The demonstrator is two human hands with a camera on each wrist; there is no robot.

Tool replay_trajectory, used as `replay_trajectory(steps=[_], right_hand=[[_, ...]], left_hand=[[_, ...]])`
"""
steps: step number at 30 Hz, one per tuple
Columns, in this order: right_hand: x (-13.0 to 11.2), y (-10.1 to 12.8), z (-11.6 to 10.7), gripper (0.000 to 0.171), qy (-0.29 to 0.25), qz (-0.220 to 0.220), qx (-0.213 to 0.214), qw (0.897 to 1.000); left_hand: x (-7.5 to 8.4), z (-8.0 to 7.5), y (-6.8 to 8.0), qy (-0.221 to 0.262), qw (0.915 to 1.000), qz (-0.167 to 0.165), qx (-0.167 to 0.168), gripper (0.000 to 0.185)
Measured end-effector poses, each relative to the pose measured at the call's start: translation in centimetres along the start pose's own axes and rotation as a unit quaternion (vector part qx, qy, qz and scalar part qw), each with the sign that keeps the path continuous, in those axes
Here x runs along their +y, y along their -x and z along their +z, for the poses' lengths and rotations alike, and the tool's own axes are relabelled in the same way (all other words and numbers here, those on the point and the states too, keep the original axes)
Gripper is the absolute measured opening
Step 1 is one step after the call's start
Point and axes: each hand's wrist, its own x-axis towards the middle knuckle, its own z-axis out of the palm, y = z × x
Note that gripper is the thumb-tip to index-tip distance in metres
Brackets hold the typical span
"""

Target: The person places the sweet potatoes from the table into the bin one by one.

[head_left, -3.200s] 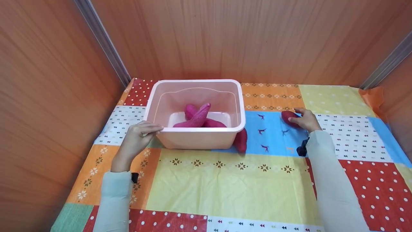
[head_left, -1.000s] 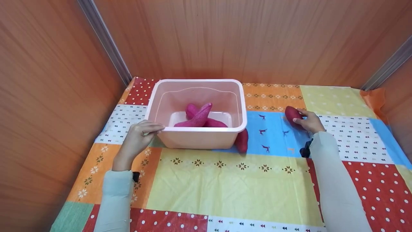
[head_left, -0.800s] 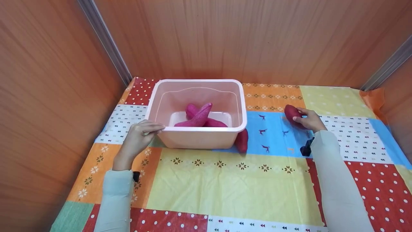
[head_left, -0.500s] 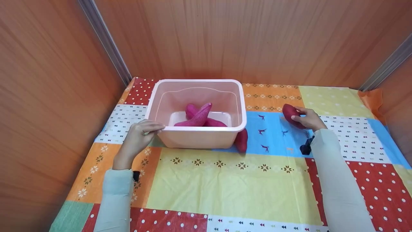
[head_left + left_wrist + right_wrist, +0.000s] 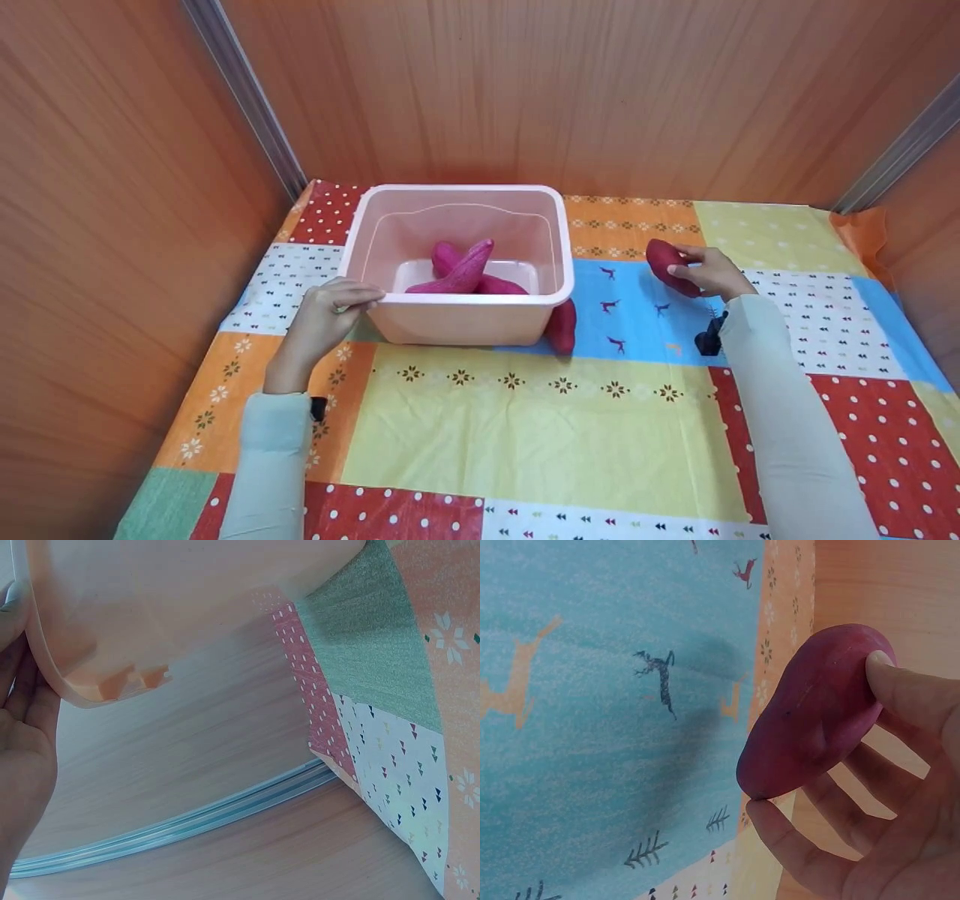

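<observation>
A pale pink plastic tub (image 5: 457, 321) stands at the middle left of the cloth, with several sweet potatoes (image 5: 466, 271) lying crossed inside it. My left hand (image 5: 319, 326) pinches the tub's rim at its near left corner; the left wrist view shows fingers and thumb (image 5: 11, 619) on either side of the rim. In my right hand (image 5: 716, 271) is a dark red sweet potato (image 5: 817, 709), held between thumb and fingers. The right wrist view shows it off the cloth, its shadow beneath. Another sweet potato (image 5: 561, 328) lies against the tub's right side, partly hidden.
A patchwork-print cloth (image 5: 540, 435) covers the table. Wood-grain panels (image 5: 480, 90) close in the back and both sides, with metal strips (image 5: 247, 97) at the corners. A bunched orange piece of cloth (image 5: 862, 236) lies at the far right corner.
My right hand took hold of the sweet potato at the right, raised it off the cloth and has moved it slightly left. The left hand keeps its place on the tub's rim.
</observation>
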Motion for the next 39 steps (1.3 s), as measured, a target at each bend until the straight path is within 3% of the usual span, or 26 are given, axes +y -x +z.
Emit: replay_trajectory(steps=[32, 39], right_hand=[[-4.0, 0.9, 0.0, 0.074, -0.024, -0.061, -0.019, 0.998], [-4.9, 1.1, 0.0, 0.073, -0.022, -0.077, -0.017, 0.997]], left_hand=[[-0.3, 0.1, 0.2, 0.011, 0.9999, 0.002, 0.002, 0.022], [-0.2, 0.2, 0.0, 0.006, 0.9997, 0.019, 0.016, 0.022]])
